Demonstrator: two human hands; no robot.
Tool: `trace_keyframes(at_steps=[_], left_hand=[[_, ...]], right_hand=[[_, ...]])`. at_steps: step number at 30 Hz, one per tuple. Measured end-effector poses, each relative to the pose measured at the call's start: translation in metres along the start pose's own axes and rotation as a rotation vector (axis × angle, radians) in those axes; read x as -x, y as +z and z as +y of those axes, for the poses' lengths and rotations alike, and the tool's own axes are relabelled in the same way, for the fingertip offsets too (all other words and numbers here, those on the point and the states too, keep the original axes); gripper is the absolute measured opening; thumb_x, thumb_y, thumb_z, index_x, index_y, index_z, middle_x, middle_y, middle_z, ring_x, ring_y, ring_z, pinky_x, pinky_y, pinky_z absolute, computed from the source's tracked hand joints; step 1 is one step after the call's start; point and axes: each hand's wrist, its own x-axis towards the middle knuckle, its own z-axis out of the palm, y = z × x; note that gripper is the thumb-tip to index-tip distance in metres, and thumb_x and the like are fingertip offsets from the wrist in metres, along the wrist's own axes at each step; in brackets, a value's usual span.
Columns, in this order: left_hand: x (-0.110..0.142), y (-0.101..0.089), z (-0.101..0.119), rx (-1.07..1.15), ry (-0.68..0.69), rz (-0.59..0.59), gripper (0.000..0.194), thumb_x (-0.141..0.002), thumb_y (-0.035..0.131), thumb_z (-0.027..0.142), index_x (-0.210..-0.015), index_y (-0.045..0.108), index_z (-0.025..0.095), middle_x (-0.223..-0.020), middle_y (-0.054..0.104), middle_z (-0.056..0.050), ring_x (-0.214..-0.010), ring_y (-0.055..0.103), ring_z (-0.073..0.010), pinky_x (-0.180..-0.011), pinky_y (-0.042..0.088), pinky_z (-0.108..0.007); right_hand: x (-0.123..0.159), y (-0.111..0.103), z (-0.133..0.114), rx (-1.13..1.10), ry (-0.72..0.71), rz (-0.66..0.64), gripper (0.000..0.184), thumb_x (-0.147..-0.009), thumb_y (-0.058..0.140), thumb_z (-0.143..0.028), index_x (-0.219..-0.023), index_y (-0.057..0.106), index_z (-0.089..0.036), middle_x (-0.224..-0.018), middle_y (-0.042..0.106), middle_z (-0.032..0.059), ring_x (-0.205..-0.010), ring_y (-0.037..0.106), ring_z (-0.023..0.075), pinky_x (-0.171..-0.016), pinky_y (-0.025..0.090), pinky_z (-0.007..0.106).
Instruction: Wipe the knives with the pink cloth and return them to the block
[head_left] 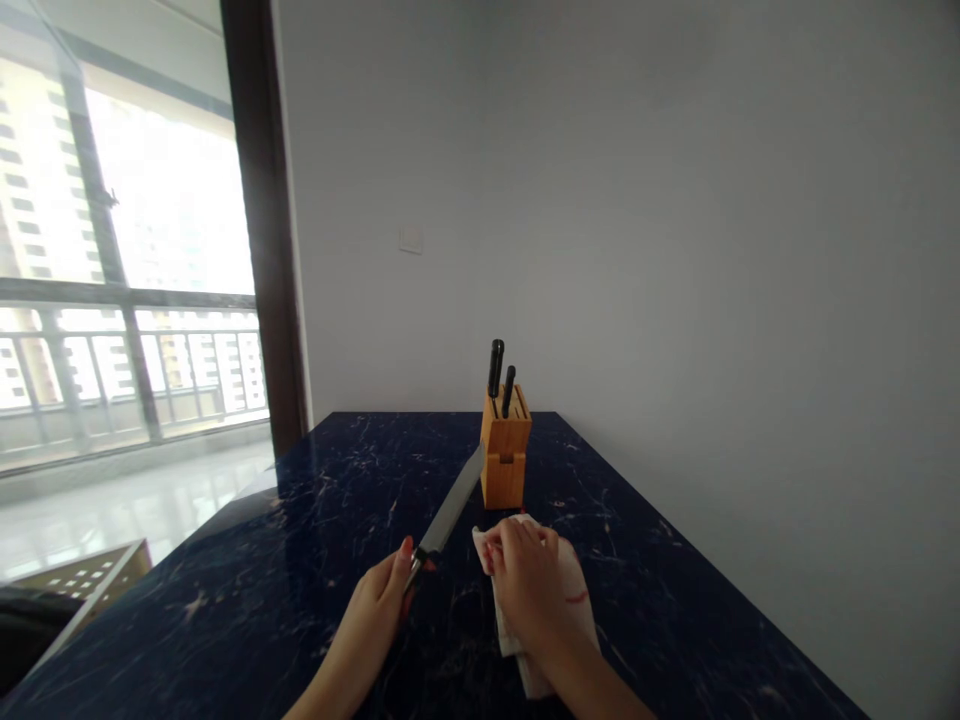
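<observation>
My left hand [388, 588] is closed around the dark handle of a kitchen knife [452, 508]. Its broad blade points away from me and to the right, with the tip beside the lower left of a wooden knife block [505, 438]. Two black-handled knives [496, 368] stand in the block's slots. To the right, my right hand [523, 577] grips a white cloth [576, 590] with red marks, fingers curled into its upper part. The rest of the cloth hangs down beneath my wrist. Blade and cloth are apart.
The dark blue marble-patterned table [360, 480] runs up to a grey wall [675, 300] at the back and right. A large window [165, 220] is on the left. Beyond the table's left edge stands a pale perforated box or chair [90, 580].
</observation>
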Motion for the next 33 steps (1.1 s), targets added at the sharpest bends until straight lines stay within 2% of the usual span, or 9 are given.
trace_keyframes(at_steps=[4, 8, 12, 17, 22, 24, 27, 29, 33], left_hand=[[-0.005, 0.004, -0.009, 0.148, -0.07, -0.01, 0.062, -0.074, 0.029, 0.072, -0.077, 0.054, 0.015, -0.044, 0.031, 0.01, -0.037, 0.029, -0.0085, -0.038, 0.02, -0.02], [-0.005, 0.005, -0.008, 0.206, -0.015, 0.067, 0.052, -0.076, 0.034, 0.067, -0.076, 0.05, 0.018, -0.052, 0.037, 0.008, -0.043, 0.034, -0.0083, -0.041, 0.025, -0.02], [-0.005, 0.006, -0.009, 0.15, 0.068, 0.081, 0.041, -0.08, 0.035, 0.061, -0.079, 0.043, 0.021, -0.056, 0.044, 0.008, -0.048, 0.044, -0.0108, -0.047, 0.035, -0.022], [-0.005, 0.008, -0.011, -0.009, 0.11, 0.095, 0.036, -0.078, 0.041, 0.059, -0.078, 0.036, 0.023, -0.06, 0.054, 0.006, -0.045, 0.049, -0.0118, -0.045, 0.036, -0.022], [-0.002, 0.004, -0.004, -0.13, 0.138, -0.008, 0.037, -0.079, 0.042, 0.053, -0.092, 0.049, 0.02, -0.063, 0.058, 0.003, -0.059, 0.056, -0.0159, -0.056, 0.041, -0.024], [-0.001, 0.006, -0.004, -0.135, 0.104, -0.075, 0.04, -0.08, 0.038, 0.052, -0.095, 0.052, 0.018, -0.062, 0.058, 0.002, -0.057, 0.056, -0.0157, -0.053, 0.04, -0.024], [0.001, 0.009, -0.008, -0.143, 0.09, -0.119, 0.034, -0.084, 0.034, 0.046, -0.092, 0.052, 0.019, -0.06, 0.057, 0.003, -0.054, 0.055, -0.0145, -0.052, 0.04, -0.023], [0.002, 0.012, -0.011, -0.182, 0.134, -0.126, 0.028, -0.085, 0.034, 0.041, -0.087, 0.051, 0.02, -0.062, 0.057, 0.002, -0.056, 0.056, -0.0142, -0.054, 0.041, -0.022], [0.008, 0.014, -0.009, -0.258, 0.258, -0.151, 0.018, -0.087, 0.036, 0.032, -0.086, 0.05, 0.021, -0.076, 0.063, -0.002, -0.072, 0.059, -0.0156, -0.067, 0.042, -0.022]], right_hand=[[-0.002, -0.002, 0.002, 0.011, 0.016, 0.025, 0.014, -0.082, 0.045, -0.011, -0.075, 0.051, -0.022, -0.076, 0.058, -0.0019, -0.077, 0.047, 0.0154, -0.073, 0.024, 0.031], [-0.002, -0.002, 0.001, 0.078, -0.008, 0.022, 0.018, -0.085, 0.044, -0.016, -0.07, 0.051, -0.022, -0.074, 0.057, -0.0018, -0.075, 0.044, 0.0159, -0.07, 0.024, 0.031], [-0.002, -0.002, 0.0, 0.1, 0.006, 0.012, 0.018, -0.086, 0.043, -0.017, -0.072, 0.052, -0.023, -0.076, 0.057, -0.0011, -0.076, 0.044, 0.0166, -0.07, 0.025, 0.031], [-0.001, -0.003, -0.002, 0.114, -0.019, 0.023, 0.014, -0.085, 0.047, -0.018, -0.075, 0.055, -0.023, -0.077, 0.058, -0.001, -0.079, 0.045, 0.0171, -0.071, 0.025, 0.031], [-0.002, -0.007, -0.004, 0.079, -0.052, 0.036, 0.014, -0.085, 0.047, -0.016, -0.078, 0.056, -0.025, -0.079, 0.059, -0.0021, -0.078, 0.046, 0.0161, -0.072, 0.025, 0.031], [-0.001, -0.008, -0.004, 0.051, -0.045, 0.045, 0.013, -0.084, 0.046, -0.016, -0.08, 0.055, -0.024, -0.08, 0.058, -0.0016, -0.079, 0.046, 0.0164, -0.071, 0.025, 0.031], [0.001, -0.011, -0.006, 0.0, -0.045, 0.054, 0.014, -0.084, 0.045, -0.014, -0.079, 0.054, -0.023, -0.082, 0.058, -0.0005, -0.08, 0.045, 0.0173, -0.073, 0.025, 0.031], [0.003, -0.013, -0.008, -0.028, -0.077, 0.047, 0.015, -0.084, 0.043, -0.013, -0.078, 0.053, -0.023, -0.085, 0.058, 0.0002, -0.082, 0.045, 0.0177, -0.075, 0.025, 0.032], [0.005, -0.013, -0.016, -0.047, -0.174, -0.037, 0.016, -0.084, 0.043, -0.012, -0.083, 0.054, -0.024, -0.088, 0.059, -0.0004, -0.087, 0.045, 0.0175, -0.08, 0.025, 0.032]])
